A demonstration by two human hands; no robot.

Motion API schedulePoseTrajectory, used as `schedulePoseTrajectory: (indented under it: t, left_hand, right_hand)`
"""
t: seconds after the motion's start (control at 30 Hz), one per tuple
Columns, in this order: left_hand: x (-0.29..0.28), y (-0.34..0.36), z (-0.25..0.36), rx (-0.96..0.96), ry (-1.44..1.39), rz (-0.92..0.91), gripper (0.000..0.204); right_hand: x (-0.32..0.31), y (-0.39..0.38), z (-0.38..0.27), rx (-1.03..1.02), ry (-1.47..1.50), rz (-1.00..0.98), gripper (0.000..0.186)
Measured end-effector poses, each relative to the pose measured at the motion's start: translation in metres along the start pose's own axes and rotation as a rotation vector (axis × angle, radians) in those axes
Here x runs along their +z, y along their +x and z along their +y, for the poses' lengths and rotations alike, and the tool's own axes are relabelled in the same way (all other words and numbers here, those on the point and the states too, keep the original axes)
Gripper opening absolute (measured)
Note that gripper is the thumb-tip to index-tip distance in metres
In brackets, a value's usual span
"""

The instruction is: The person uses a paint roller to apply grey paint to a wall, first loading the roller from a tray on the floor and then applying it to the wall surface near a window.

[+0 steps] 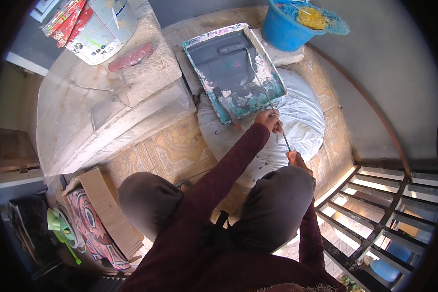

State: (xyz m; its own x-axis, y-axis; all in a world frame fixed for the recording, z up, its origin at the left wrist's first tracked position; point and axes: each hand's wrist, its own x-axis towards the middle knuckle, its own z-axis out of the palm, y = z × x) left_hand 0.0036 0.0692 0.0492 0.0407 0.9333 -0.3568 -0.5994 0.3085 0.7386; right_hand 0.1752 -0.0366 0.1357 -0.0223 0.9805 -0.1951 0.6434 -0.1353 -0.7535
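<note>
Here both hands grip the thin roller handle [272,104]: left hand [269,120] w/ fingers clamped mid-rod, right hand [297,159] clamped at its end. The paint tray [199,46] could tip if pushed hard, spilling on the grey sheet [306,117].

The left arm stretches forward, its left hand [269,119] curled in a closed grip. The right hand [297,159] rests fisted just beyond the right knee.

The paint tray [233,68] is blocking the way ahead, its rim lying just beyond the left hand [269,119]; the blue bucket [287,27] is crowding the far corner; white sheeting [301,121] is lying open to the right; the stone step [107,112] is walling off the left side.
</note>
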Motion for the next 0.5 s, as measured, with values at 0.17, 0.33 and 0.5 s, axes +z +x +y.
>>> schedulePoseTrajectory:
  t: [0.17,0.33,0.5]
  left_hand:
    - [0.023,-0.023,-0.007,0.025,-0.003,-0.037,0.023]
    - [0.048,-0.052,-0.02,-0.048,-0.03,-0.084,0.02]
    - [0.043,-0.042,-0.019,-0.037,-0.048,-0.068,0.022]
  right_hand:
    - [-0.028,-0.011,0.019,0.018,0.167,-0.165,0.028]
    - [-0.053,-0.048,0.001,-0.276,0.005,-0.033,0.03]
    - [-0.063,-0.036,-0.001,-0.224,-0.347,-0.211,0.035]
